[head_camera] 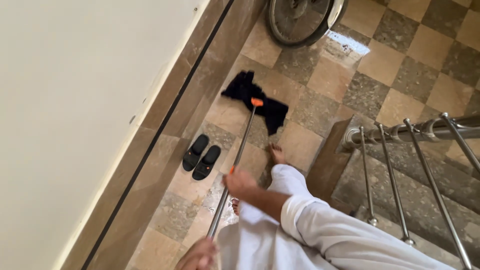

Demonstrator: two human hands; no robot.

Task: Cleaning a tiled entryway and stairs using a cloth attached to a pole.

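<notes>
I hold a mop with a long metal handle and an orange socket at its lower end. Its black cloth head lies spread on the checkered tile floor near the wall. My right hand grips the handle partway down, the white sleeve reaching in from the lower right. My left hand is closed on the top end of the handle at the bottom edge of the view. My bare foot stands just behind the mop head.
A pair of black sandals sits by the brown wall skirting. A wheel of a motorbike stands at the top. A steel stair railing and stone steps are on the right. A cream wall fills the left.
</notes>
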